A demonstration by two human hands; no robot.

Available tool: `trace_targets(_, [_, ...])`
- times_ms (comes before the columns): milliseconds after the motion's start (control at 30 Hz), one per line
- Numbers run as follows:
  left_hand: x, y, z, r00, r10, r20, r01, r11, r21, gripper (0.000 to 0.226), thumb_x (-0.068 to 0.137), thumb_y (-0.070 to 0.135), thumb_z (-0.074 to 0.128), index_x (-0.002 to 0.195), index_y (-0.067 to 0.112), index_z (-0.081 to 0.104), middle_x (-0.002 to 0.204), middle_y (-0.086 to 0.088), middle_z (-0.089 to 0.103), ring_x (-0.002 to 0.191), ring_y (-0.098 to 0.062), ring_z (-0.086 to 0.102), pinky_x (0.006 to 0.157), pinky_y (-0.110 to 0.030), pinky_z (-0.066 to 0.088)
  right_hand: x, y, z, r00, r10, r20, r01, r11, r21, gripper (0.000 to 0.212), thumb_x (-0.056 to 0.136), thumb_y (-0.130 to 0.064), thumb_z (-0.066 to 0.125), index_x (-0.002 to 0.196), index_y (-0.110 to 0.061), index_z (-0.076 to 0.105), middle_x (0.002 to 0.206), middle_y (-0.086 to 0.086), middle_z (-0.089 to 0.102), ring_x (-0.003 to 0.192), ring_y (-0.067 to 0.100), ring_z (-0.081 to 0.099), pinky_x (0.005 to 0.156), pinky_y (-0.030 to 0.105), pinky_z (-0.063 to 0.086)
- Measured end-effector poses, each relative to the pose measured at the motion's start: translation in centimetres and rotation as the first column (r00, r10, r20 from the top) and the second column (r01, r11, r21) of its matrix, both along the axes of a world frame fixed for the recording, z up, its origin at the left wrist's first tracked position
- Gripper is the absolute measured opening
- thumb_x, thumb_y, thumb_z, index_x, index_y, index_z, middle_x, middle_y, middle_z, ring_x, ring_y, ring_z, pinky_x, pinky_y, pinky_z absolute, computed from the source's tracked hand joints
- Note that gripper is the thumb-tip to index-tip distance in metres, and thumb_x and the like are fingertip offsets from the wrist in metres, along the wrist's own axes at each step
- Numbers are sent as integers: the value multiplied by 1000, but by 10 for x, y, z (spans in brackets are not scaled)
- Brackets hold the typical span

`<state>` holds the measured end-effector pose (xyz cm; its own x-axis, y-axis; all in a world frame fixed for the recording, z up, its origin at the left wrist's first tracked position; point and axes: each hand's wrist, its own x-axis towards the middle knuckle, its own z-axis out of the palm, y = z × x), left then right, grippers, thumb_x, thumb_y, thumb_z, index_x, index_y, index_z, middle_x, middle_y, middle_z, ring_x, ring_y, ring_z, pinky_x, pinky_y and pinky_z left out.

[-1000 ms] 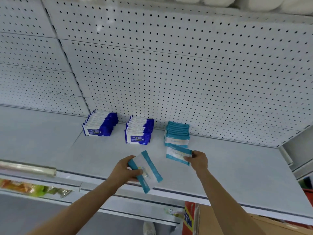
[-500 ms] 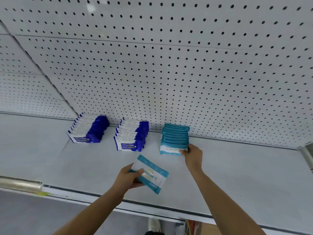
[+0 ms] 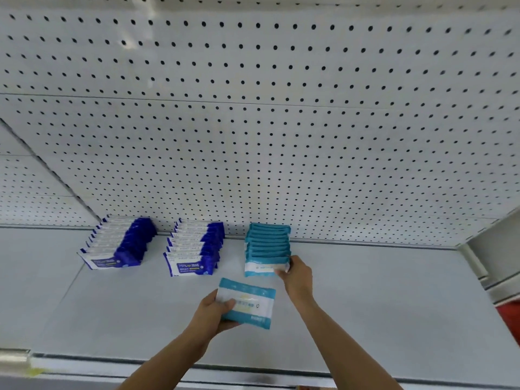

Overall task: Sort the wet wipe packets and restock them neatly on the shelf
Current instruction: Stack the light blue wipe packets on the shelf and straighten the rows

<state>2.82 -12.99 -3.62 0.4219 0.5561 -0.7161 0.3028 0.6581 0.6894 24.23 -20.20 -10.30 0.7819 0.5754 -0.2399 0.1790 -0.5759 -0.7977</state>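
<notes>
Now my left hand (image 3: 211,312) grips a teal packet (image 3: 247,304) by its left end, thumb on its face, holding it flat above the shelf (image 3: 380,299), just in front of the teal row (image 3: 267,250). My right hand (image 3: 298,277) is closed on the right edge of that row's front packet (image 3: 263,268), which stands upright against the others. The teal row runs back to the pegboard (image 3: 281,122). To its left stand two rows of dark blue packets, a middle row (image 3: 195,250) and a left row (image 3: 121,244), each well apart from its neighbour.
</notes>
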Motion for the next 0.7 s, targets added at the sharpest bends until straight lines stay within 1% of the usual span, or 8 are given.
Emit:
trace_targets(67, [8, -1, -2, 1000, 18, -10, -18, 1000, -17, 23, 94, 2, 58, 115, 12, 57, 106, -17, 68, 91, -33, 71, 82, -49, 59, 0, -5, 0, 998, -24, -64, 24, 1000, 14, 32, 82, -18, 76, 108, -12, 58, 100, -2, 67, 85, 11, 61, 64, 10, 43])
trace_targets(133, [16, -1, -5, 1000, 27, -12, -27, 999, -30, 31, 94, 2, 59, 123, 10, 54, 110, -19, 66, 94, -33, 70, 82, -48, 59, -2, -12, 1, 987, -86, -133, 92, 995, 41, 43, 82, -18, 76, 119, -12, 54, 107, 0, 65, 96, 15, 62, 81, 22, 50])
trace_targets(233, [25, -3, -8, 999, 38, 22, -36, 997, -68, 38, 95, 2, 57, 131, 9, 50, 116, -20, 65, 98, -34, 68, 80, -45, 60, -8, -27, 6, 974, -166, -157, 181, 980, 83, 43, 88, -25, 71, 125, -15, 51, 112, -5, 56, 105, 15, 57, 93, 27, 46])
trace_targets(300, [29, -6, -9, 998, 26, 57, -21, 997, -78, 38, 95, 2, 56, 132, 10, 50, 118, -19, 65, 101, -34, 68, 79, -43, 60, -14, -37, 14, 968, -183, -171, 204, 972, 114, 32, 91, -34, 64, 117, -18, 55, 108, -5, 61, 99, 13, 59, 87, 25, 48])
trace_targets(400, [36, -10, -11, 993, -12, 117, 19, 998, -62, 36, 96, 3, 55, 130, 12, 51, 120, -16, 66, 105, -32, 67, 78, -40, 61, -23, -48, 32, 960, -81, -270, 129, 978, 166, 25, 96, -41, 53, 104, -19, 62, 98, -6, 68, 90, 15, 66, 69, 23, 55])
trace_targets(567, [43, -16, -14, 982, -49, 181, 56, 998, -33, 30, 96, 5, 56, 123, 16, 55, 117, -12, 68, 107, -30, 67, 84, -41, 59, -35, -71, 46, 898, 166, -408, -46, 957, 288, 21, 87, -16, 70, 108, -14, 70, 94, -2, 75, 72, 5, 67, 58, 15, 48])
trace_targets(633, [43, -17, -18, 985, -83, 151, 83, 997, 7, 26, 96, 7, 58, 119, 17, 57, 114, -10, 69, 104, -27, 68, 83, -39, 60, -36, -74, 41, 902, 163, -400, -52, 960, 274, 25, 83, -8, 72, 108, -12, 71, 89, -3, 75, 67, 4, 66, 55, 14, 46])
trace_targets(700, [42, -15, -23, 981, -175, 82, 164, 979, 124, 20, 95, 10, 59, 114, 17, 61, 113, -9, 70, 101, -24, 69, 81, -33, 60, -35, -74, 36, 915, 147, -377, -52, 967, 251, 29, 79, -13, 75, 108, -13, 71, 91, -2, 76, 72, 9, 68, 55, 18, 49])
